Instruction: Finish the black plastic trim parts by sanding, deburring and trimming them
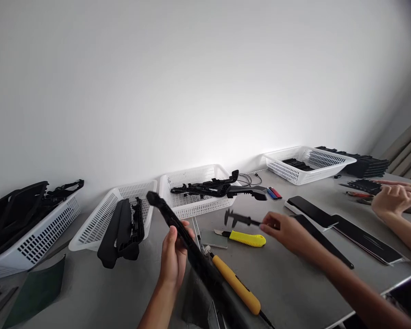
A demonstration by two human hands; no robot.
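My left hand [175,251] is wrapped round a long black plastic trim part [195,256], which slants from the upper left down to the bottom edge of the view. In my right hand [277,228], a dark caliper [239,219] is pinched by its end, its jaws pointing left. Under the caliper lies a utility knife [248,238] with a yellow handle and its blade out. A yellow-handled tool [236,283] with a cord, perhaps a soldering iron, rests just right of the trim part. A flat grey plate [214,239] is beside the knife.
White baskets [111,194] [193,173] [283,173] [51,233] with black plastic parts line the wall. Flat black panels [363,237] lie to the right. Another person's hands [393,201] work at far right. A dark green sheet [37,290] lies at front left.
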